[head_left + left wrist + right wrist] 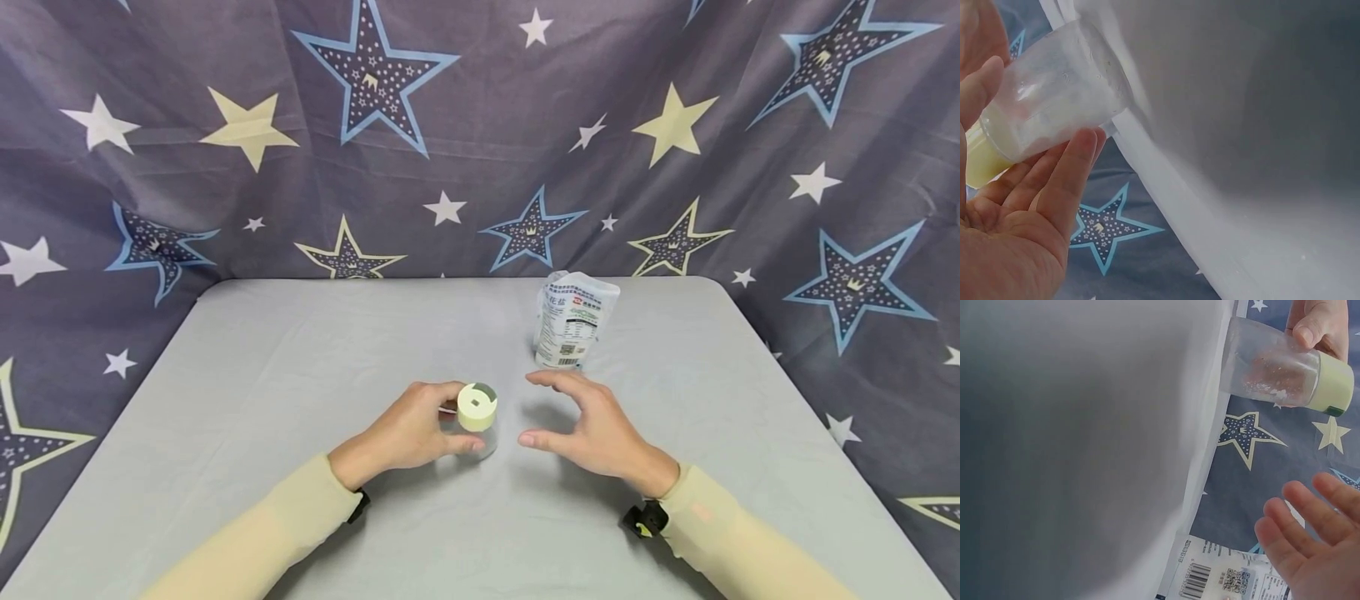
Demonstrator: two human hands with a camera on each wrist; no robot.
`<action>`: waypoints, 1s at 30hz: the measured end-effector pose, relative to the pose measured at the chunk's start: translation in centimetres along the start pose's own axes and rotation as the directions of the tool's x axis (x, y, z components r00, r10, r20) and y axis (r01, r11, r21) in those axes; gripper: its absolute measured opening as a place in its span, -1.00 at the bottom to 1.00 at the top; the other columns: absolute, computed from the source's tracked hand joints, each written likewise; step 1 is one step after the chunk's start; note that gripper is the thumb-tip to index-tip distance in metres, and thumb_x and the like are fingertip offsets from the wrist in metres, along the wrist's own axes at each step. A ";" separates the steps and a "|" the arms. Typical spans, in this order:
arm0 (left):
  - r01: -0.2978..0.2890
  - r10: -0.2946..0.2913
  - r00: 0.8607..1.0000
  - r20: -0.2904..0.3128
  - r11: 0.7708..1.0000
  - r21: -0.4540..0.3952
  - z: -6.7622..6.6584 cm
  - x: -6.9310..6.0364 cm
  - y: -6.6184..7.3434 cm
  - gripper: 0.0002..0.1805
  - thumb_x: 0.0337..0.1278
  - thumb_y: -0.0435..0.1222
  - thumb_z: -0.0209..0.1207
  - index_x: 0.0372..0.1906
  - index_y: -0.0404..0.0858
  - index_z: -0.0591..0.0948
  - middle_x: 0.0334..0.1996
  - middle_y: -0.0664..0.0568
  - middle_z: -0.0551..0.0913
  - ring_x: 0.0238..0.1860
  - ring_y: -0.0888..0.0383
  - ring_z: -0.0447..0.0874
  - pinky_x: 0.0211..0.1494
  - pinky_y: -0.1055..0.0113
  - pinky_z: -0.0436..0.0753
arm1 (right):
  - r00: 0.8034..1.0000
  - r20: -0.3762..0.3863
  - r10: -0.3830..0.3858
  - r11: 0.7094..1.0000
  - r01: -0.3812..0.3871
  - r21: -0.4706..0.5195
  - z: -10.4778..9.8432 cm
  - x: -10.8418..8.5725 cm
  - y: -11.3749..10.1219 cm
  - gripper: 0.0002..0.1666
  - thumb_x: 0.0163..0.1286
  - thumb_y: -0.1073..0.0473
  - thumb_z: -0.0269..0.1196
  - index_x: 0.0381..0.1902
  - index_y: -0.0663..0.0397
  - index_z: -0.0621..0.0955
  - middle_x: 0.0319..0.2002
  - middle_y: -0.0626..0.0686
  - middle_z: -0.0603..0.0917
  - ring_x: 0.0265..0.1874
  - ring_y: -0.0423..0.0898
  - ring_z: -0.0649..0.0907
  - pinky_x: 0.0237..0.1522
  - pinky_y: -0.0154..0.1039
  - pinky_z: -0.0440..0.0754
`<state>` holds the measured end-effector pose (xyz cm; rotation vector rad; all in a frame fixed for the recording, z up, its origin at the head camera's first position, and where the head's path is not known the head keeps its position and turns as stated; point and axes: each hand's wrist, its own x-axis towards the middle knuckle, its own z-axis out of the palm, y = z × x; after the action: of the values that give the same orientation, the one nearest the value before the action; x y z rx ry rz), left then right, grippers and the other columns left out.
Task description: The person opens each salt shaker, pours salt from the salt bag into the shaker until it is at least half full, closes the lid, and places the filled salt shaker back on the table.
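Note:
My left hand [411,427] grips a clear seasoning jar [1063,87] with a pale yellow-green lid [477,407]; thumb and fingers lie on opposite sides of it. In the right wrist view white residue clings inside the jar [1269,369], which stands upright on the table. To the right, apart from the jar, my right hand [600,425] holds nothing, its thumb and fingers spread. Beyond that hand a white printed pouch of salt [573,321] stands upright. Its barcode side shows low in the right wrist view.
A light grey cloth covers the table [330,350]. Behind and beside it hangs a dark curtain [480,158] with stars. Each wrist wears a dark strapped device, such as the right one [647,518].

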<state>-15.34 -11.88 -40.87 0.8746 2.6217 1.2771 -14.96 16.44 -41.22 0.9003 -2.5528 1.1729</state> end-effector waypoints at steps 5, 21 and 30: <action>-0.006 0.006 1.000 0.010 1.000 0.001 0.1 0.1 0.1 -0.47 -0.12 -0.26 0.62 0.04 -0.18 0.69 -0.10 0.15 0.75 -0.05 0.15 0.75 0.06 0.27 0.71 | 1.000 -0.010 -0.019 1.000 0.019 0.008 0.2 0.3 -0.2 -0.15 0.05 -0.14 0.62 0.27 0.00 0.62 0.23 -0.12 0.64 0.24 -0.10 0.59 0.22 -0.02 0.57; -0.019 0.020 1.000 0.023 1.000 -0.022 0.4 0.2 0.1 -0.45 -0.14 -0.26 0.62 0.05 -0.19 0.69 -0.10 0.17 0.75 -0.05 0.14 0.75 0.05 0.24 0.72 | 0.997 -0.008 -0.071 0.997 0.071 0.041 1.2 1.1 -1.1 -0.14 0.01 -0.13 0.65 0.24 0.04 0.63 0.20 -0.11 0.66 0.17 -0.10 0.62 0.15 -0.01 0.61; -0.037 0.037 0.999 0.018 0.999 0.011 0.5 0.1 0.1 -0.43 -0.14 -0.25 0.63 0.07 -0.17 0.68 -0.04 0.12 0.75 -0.02 0.13 0.74 0.07 0.26 0.71 | 0.995 -0.010 -0.098 0.993 0.099 0.059 1.7 1.6 -1.6 -0.14 0.00 -0.14 0.64 0.24 0.05 0.63 0.19 -0.10 0.68 0.12 -0.08 0.65 0.09 -0.03 0.63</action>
<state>-15.22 -11.41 -41.14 0.9359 2.6133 1.2587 -15.16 13.64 -40.72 1.0210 -2.4488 1.2267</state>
